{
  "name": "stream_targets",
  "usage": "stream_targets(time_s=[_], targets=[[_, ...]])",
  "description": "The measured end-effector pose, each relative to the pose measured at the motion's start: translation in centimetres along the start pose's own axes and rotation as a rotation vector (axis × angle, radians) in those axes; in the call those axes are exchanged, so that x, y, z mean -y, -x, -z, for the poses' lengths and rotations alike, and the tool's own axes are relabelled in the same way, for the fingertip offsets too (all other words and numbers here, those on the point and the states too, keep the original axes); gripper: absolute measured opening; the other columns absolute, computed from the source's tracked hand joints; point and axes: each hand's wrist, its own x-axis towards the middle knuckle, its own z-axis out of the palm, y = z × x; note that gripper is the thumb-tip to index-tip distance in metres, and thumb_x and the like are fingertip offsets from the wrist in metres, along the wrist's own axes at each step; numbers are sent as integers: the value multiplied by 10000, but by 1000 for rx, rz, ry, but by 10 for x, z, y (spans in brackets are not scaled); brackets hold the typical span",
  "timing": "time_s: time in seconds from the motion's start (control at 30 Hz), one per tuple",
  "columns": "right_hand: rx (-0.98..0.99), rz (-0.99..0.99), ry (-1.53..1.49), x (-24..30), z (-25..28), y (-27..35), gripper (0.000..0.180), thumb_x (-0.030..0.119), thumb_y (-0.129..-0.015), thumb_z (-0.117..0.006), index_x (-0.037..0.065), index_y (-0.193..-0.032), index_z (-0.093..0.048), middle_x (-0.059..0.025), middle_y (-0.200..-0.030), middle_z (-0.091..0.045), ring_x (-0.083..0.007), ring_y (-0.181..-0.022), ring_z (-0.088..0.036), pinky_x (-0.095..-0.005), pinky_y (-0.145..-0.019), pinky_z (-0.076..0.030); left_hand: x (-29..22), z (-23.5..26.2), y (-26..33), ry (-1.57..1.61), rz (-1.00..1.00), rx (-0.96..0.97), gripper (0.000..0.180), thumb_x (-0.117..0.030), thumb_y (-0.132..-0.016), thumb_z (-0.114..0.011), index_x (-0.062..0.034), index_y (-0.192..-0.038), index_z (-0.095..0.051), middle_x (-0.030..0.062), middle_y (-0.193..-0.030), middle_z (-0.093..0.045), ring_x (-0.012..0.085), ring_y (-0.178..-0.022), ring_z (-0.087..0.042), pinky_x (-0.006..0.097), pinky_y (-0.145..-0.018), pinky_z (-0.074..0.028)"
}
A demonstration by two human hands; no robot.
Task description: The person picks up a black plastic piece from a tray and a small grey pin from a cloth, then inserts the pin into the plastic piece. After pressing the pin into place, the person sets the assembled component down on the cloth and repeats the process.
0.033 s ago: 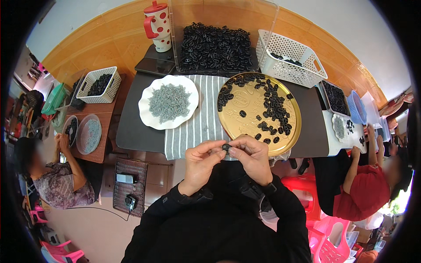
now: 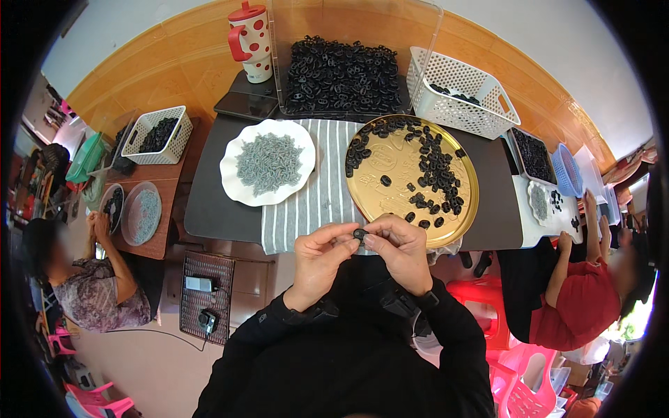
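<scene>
Between my fingertips, just off the table's front edge, is a small black oval part (image 2: 359, 235). My left hand (image 2: 323, 260) pinches it from one side, and my right hand (image 2: 400, 252) pinches it from the other. Fingers cover much of it. To the right lies a round gold tray (image 2: 380, 205) with many black oval parts (image 2: 439, 167) grouped on its right side and along its upper left rim. A white scalloped plate (image 2: 230, 182) at the left holds a heap of small greyish pins or screws (image 2: 270, 164); their exact kind is too small to tell.
A striped cloth (image 2: 327, 188) lies under the plate and tray. Behind stand a clear bin (image 2: 279, 63) of black parts, a white basket (image 2: 453, 115) and a dotted tumbler (image 2: 259, 42). Co-workers sit at left (image 2: 104, 285) and right (image 2: 578, 299). A red stool (image 2: 488, 306) is at my right.
</scene>
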Motion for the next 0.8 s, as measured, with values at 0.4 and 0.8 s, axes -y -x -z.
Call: stream_targets(time_s=[0.4, 0.8], targets=[[-58, 120, -11, -10, -1, 4, 135, -99, -848, -610, -28, -960, -635, -42, -898, -600, -78, -795, -580, -212, -698, -470, 5, -5, 3, 13, -20, -35, 262, 57, -846, -649, 10, -1102, -673, 63, -890, -649, 101, -753, -593, 214, -662, -485], [-3, 249, 85, -13, 2, 10, 270, -120, -754, -682, -20, -1003, -653, -92, -954, -638, -136, -800, -586, -237, -663, -458, -4, 2, 5, -93, -61, 68, 314, 99, -822, -649, 5, -1121, -667, 66, -916, -634, 101, -773, -589, 215, -700, -488]])
